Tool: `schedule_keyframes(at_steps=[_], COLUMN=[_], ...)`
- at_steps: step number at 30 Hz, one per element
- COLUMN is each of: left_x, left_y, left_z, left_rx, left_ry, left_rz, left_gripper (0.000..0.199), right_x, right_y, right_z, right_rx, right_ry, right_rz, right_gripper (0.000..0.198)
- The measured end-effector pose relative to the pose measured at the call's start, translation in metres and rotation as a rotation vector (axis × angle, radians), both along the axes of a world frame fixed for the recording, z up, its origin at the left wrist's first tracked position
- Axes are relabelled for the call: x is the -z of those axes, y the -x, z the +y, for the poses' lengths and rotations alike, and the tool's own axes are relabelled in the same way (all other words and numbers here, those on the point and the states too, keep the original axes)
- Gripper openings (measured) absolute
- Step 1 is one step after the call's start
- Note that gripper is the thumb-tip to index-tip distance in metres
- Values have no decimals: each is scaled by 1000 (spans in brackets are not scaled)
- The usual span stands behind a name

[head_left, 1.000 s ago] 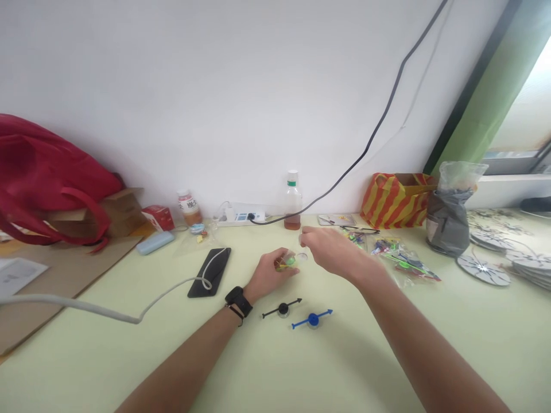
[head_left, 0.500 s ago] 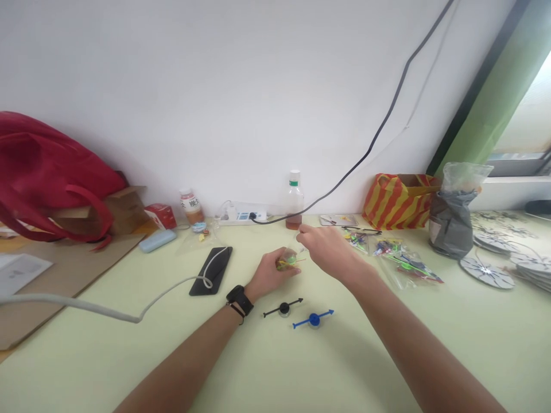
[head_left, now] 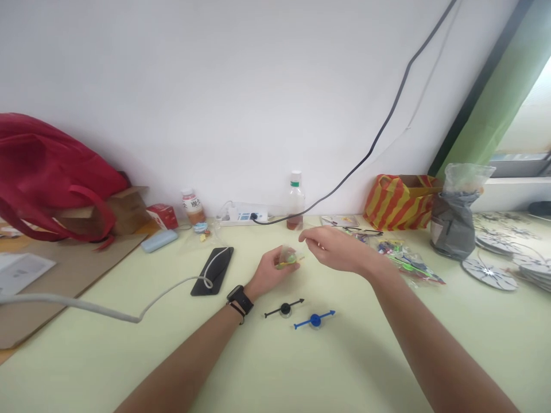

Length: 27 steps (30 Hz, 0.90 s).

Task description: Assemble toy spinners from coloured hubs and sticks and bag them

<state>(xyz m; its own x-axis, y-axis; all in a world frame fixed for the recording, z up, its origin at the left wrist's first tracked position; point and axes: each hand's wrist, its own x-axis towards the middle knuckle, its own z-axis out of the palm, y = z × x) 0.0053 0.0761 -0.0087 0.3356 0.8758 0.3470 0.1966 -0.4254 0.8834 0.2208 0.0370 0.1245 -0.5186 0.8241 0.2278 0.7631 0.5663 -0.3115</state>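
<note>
My left hand [head_left: 273,268], with a black watch [head_left: 240,299] at the wrist, is closed around a small clear plastic bag [head_left: 289,253] with green and yellow plastic pieces in it. Just right of the bag's upper part is my right hand [head_left: 336,248], its fingers bent inward. Whatever lies between those fingertips is too small to make out. Nearer to me, two arrow spinners lie on the table: a black spinner [head_left: 284,310] and a blue spinner [head_left: 315,320], each on a small round base.
A black phone-like slab [head_left: 215,269] with a pale cable lies to the left. Bags of colourful plastic parts [head_left: 408,264] are at the right, near a grey bag [head_left: 451,223] and grey discs [head_left: 488,274]. A bottle [head_left: 295,201] and power strip [head_left: 245,215] stand by the wall.
My right hand has moved slightly right and turned, its fingers a little less tightly bunched. My left hand stays in place, and the clear bag shows more upright in it.
</note>
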Motion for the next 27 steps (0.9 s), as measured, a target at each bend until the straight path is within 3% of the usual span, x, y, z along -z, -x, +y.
schedule_keyframes(at_steps=[5, 9, 14, 19, 21, 24, 27], left_x=[-2, -3, 2, 7, 5, 0, -4], left_y=[1, 2, 2, 5, 6, 7, 8], left_z=[1, -1, 3, 9, 8, 7, 8], left_rx=[63, 119, 119, 9, 32, 90, 77], left_ry=[88, 137, 103, 41, 48, 61, 122], left_rz=[-69, -66, -35, -20, -15, -44, -118], left_gripper=[54, 62, 52, 34, 32, 28, 31], right_x=[2, 4, 3, -7, -8, 4, 27], right_y=[0, 2, 4, 6, 9, 21, 44], right_z=[5, 7, 5, -4, -7, -11, -13], right_rx=[-41, 17, -43, 104, -1, -301, -405], right_ry=[21, -11, 11, -212, -100, 221, 338], right_rz=[8, -42, -2, 186, 145, 7, -101], right_gripper=[22, 26, 21, 10, 11, 9, 19])
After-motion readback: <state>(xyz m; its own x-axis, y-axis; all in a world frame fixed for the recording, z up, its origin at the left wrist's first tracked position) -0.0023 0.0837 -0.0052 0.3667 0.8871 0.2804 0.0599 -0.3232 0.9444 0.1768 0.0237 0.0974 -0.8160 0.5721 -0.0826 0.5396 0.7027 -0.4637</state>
